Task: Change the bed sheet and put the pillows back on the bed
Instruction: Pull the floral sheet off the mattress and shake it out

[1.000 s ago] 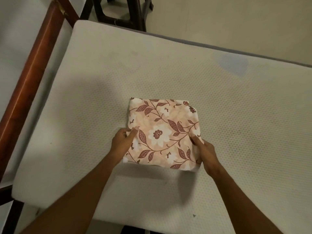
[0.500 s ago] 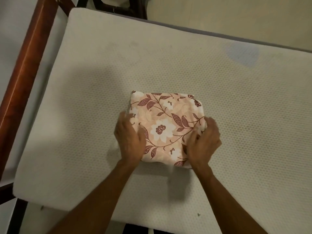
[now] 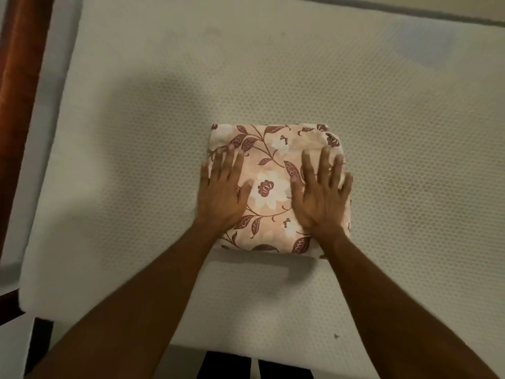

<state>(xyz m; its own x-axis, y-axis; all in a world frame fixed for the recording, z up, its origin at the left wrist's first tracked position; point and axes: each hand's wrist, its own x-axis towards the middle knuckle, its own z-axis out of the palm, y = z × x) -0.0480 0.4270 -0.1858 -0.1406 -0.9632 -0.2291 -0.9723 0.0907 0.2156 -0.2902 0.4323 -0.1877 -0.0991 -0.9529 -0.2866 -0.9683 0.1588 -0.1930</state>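
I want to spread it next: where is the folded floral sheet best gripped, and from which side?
Probably its two near corners, from the person's side: the folded floral sheet lies flat on the mattress, with left hand and right hand pressing flat on top.

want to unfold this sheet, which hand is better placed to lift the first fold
Probably right: the right hand lies flat near the far right corner of the folded sheet, where layers show. The left hand rests by the left edge.

Bed sheet [image 3: 270, 162]: peach cloth printed with white flowers and maroon leaves. Folded into a thick square bundle. Lies flat near the middle of a bare white mattress [image 3: 131, 149] with honeycomb texture.
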